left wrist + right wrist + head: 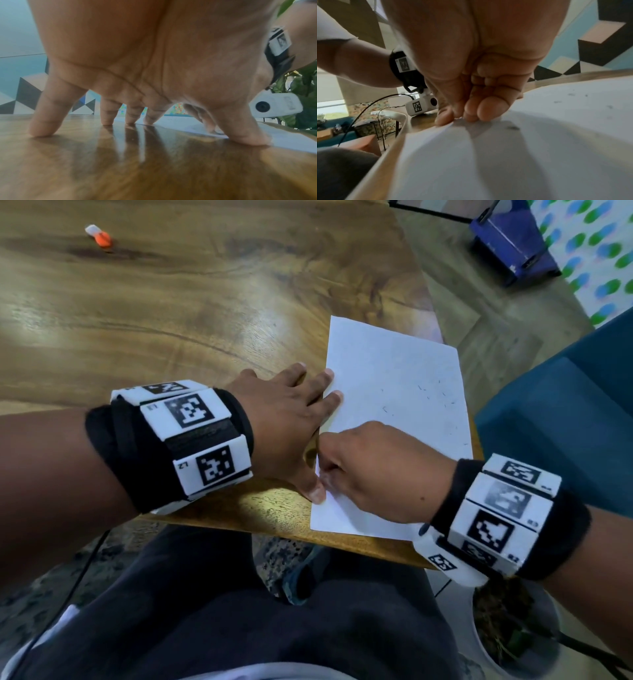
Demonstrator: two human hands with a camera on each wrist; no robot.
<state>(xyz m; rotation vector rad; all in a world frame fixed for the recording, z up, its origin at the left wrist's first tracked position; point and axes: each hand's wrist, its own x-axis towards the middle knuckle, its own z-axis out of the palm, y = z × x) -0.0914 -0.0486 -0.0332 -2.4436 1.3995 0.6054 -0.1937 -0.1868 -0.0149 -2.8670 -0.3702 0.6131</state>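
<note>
Fingertips (488,111) of the right hand (373,474), curled, pinched the left edge of the paper sheet (394,392), apparently to lift or fold it. Left hand (284,422), fingers spread straight, pressed that same edge, evidently to pin the sheet, which lay at the near right corner of the wooden table (171,320).

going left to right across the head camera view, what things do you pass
small orange and white thing → left hand → sheet of paper → teal seat
</note>
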